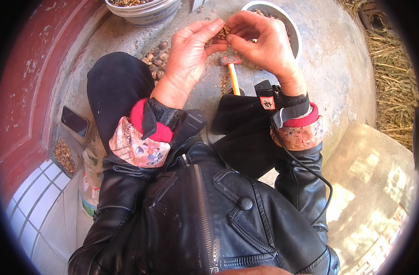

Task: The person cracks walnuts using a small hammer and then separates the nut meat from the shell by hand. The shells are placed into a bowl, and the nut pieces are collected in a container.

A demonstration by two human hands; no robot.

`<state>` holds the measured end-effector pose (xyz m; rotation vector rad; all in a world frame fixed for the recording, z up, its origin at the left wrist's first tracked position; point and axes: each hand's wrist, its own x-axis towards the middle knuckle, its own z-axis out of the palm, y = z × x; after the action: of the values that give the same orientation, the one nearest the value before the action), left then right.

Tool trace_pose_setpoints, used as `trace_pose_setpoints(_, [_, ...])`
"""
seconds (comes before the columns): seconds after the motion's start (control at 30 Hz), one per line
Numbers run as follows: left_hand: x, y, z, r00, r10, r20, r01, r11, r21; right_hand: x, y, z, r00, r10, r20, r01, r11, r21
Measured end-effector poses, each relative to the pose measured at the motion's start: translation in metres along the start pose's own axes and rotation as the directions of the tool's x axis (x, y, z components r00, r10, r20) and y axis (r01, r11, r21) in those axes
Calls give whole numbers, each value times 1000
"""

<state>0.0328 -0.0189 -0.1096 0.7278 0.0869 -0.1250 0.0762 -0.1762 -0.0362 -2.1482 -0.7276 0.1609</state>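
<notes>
A cracked walnut (224,32) with its wrinkled kernel showing is held up between my two hands. My left hand (190,48) pinches it from one side, and another piece of walnut partly shows at its fingers. From the other side, my right hand (264,43) grips it between thumb and bent forefinger. Below the hands a small hammer (233,70) with a worn red head and yellow handle lies head away from me. Whole walnuts (158,61) are heaped on the concrete beside my left wrist. Behind my right hand stands a white bucket (296,37) with brown pieces inside.
A pale basin (144,15) holding walnut bits stands at the far left. Near the red door (20,79) lie a phone (74,120) and a heap of brown fragments (64,156). Straw (395,86) covers the far right. A cable (312,168) runs along my right sleeve.
</notes>
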Motion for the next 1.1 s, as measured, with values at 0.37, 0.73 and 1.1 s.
trace_pose_setpoints(0.37, [2,6,4,997,-43,66,54,983,-174,1,21,-16,964,178,196,-254,831,495])
trace_pose_setpoints(0.73, [4,9,1,984,-48,173,107,931,-349,3,15,-21,971,118,208,-228,722,653])
trace_pose_setpoints(1.1, [0,9,5,993,-1,120,26,979,-204,3,15,-17,970,123,207,-230,737,636])
